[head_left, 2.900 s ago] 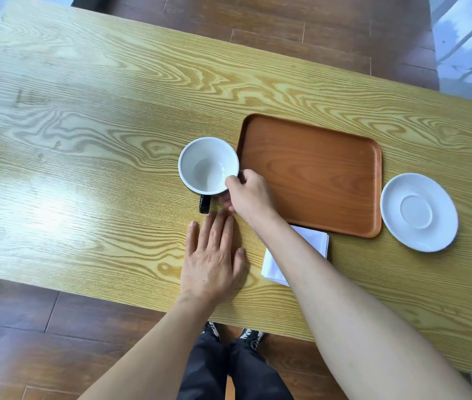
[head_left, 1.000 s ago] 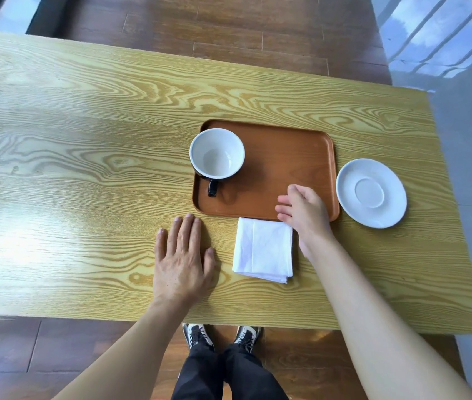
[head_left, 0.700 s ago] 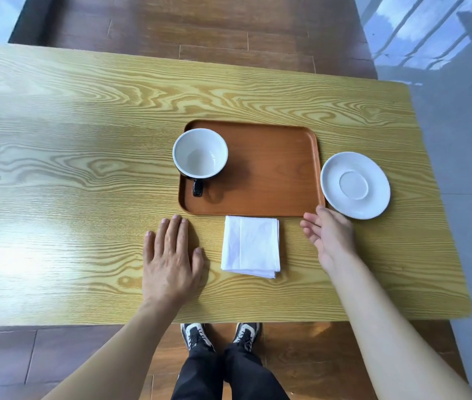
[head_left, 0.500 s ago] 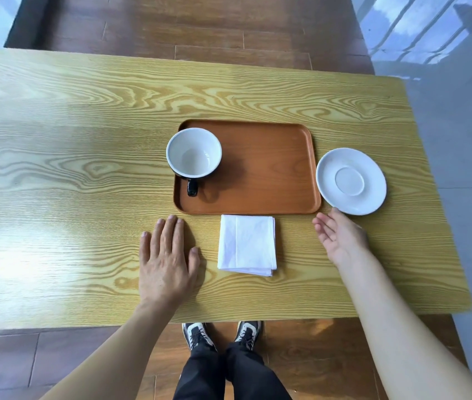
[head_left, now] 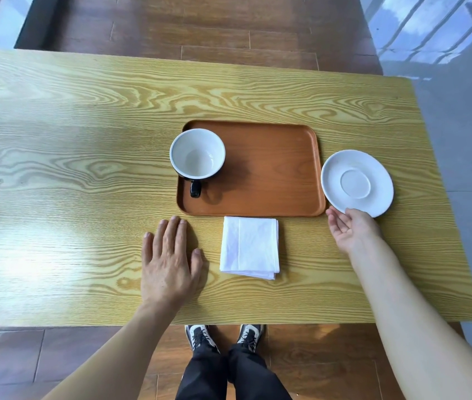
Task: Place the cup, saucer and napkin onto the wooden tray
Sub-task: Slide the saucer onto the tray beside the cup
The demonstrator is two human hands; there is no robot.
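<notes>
Now your right hand [head_left: 351, 230] sits palm up and spread, fingertips tucked at the near rim of the white saucer [head_left: 357, 183] — gripping nothing. Your left hand [head_left: 169, 262] lies flat and empty on the surface [head_left: 84, 168]. The cup [head_left: 197, 154] stands on the wooden tray [head_left: 269, 174], handle toward you; the folded napkin [head_left: 249, 246] lies just below the tray.
</notes>
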